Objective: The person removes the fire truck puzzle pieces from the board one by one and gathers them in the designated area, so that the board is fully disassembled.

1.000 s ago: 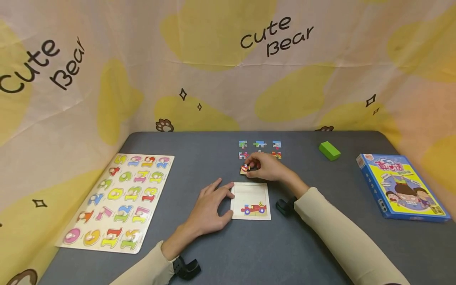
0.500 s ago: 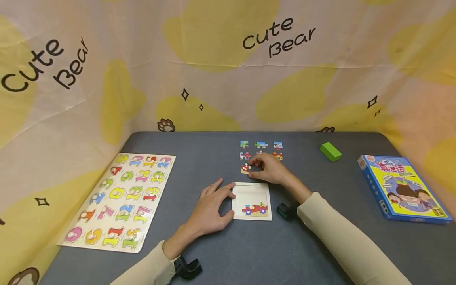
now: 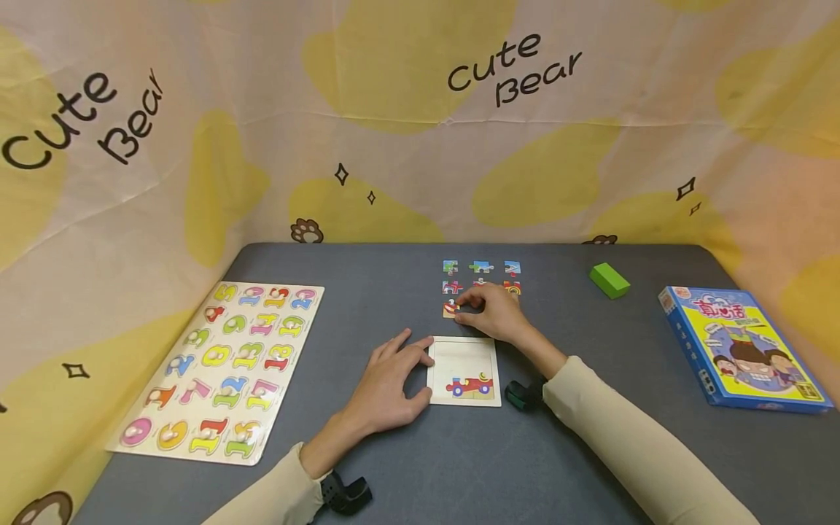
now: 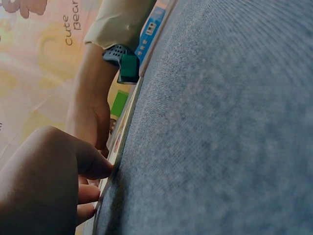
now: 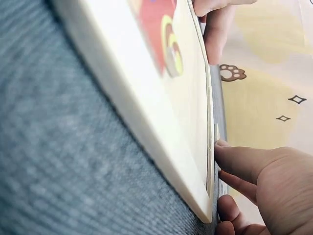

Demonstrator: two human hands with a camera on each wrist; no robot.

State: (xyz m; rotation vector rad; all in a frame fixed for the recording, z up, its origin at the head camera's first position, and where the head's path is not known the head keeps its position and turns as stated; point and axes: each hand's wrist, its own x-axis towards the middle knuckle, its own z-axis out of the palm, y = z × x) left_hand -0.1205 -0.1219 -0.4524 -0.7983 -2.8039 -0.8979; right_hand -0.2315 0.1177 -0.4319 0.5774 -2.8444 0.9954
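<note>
A square wooden puzzle tray (image 3: 459, 357) lies at the table's middle, with a red vehicle picture (image 3: 470, 386) in its lower part. My left hand (image 3: 390, 383) rests at the tray's left side, fingers spread, touching its edge with thumb and fingertips. Beyond the tray my right hand (image 3: 495, 313) pinches a small jigsaw piece (image 3: 450, 309) near its right edge, with thumb and index finger. In the right wrist view the thumb (image 5: 239, 156) meets a thin pale edge, and the piece's face is hidden. Several jigsaw pieces (image 3: 481, 267) lie in rows behind, partly covered by the right hand.
A number peg board (image 3: 219, 372) lies at the left. On the right are a green block (image 3: 609, 281) and a blue-and-yellow box (image 3: 744, 346). A printed cloth (image 3: 407, 146) hangs behind the dark table (image 3: 420, 467).
The tilted jigsaw piece has come down to lie flatter, then shifted slightly up and left, lining up under the left column. My left hand stays in place on the tray.
</note>
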